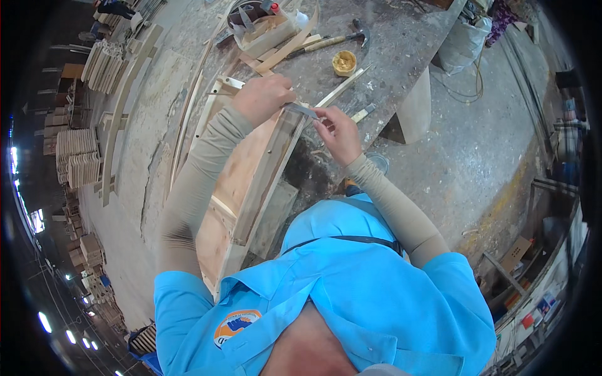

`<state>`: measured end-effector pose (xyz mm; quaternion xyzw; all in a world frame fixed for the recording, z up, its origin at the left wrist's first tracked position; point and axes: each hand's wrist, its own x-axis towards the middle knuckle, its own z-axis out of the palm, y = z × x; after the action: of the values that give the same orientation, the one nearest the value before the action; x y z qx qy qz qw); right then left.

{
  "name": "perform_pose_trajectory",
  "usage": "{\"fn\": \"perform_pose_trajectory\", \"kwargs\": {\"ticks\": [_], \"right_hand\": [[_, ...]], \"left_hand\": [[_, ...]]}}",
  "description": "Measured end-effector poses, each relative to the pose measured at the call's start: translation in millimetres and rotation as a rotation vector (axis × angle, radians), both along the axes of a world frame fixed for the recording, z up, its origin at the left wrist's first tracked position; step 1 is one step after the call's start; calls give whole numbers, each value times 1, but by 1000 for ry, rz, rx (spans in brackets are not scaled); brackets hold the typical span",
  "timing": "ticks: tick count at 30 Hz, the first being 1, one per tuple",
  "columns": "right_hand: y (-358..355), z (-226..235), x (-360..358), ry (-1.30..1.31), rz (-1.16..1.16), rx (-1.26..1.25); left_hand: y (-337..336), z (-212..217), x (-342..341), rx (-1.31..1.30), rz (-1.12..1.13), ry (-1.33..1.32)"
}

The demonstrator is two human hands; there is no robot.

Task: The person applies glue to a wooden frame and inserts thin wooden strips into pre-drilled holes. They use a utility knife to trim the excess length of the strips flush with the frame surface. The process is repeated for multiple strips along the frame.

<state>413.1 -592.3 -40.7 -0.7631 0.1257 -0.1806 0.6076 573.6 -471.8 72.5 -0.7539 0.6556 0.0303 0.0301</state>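
Observation:
A thin grey scraper blade (301, 110) runs between my two hands above the far end of a wooden frame (254, 169). My left hand (263, 99) is closed at the blade's left end, its fingers hiding any handle. At the other end, the thumb and fingertips of my right hand (338, 133) pinch the blade's tip. The frame has pale plywood panels and a greyish side rail, and it lies slantwise under my left forearm. Just beyond my right hand, a light wood strip (342, 86) sticks out past the frame.
A round tub of yellowish paste (344, 63), a claw hammer (326, 44) and a tool bin (269, 34) sit on the stained worktop farther off. A small flat tool (363, 113) lies right of my hand. Stacked wooden parts (78, 156) stand left; a white sack (464, 45) far right.

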Motion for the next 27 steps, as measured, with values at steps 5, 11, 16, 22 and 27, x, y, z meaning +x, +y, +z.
{"fn": "perform_pose_trajectory", "kwargs": {"ticks": [5, 11, 16, 22, 27], "right_hand": [[1, -4, 14, -43, -32, -26], [6, -8, 26, -33, -73, -65], [10, -13, 29, -78, -79, -74], [12, -13, 30, -132, -137, -1], [11, -10, 29, -148, -91, -129]], "left_hand": [[-8, 2, 1, 43, -25, -17], [-3, -4, 3, 22, 61, 18], [14, 7, -8, -396, 251, 283], [43, -7, -28, -840, 717, 731], [57, -50, -40, -964, 945, 851]]}}
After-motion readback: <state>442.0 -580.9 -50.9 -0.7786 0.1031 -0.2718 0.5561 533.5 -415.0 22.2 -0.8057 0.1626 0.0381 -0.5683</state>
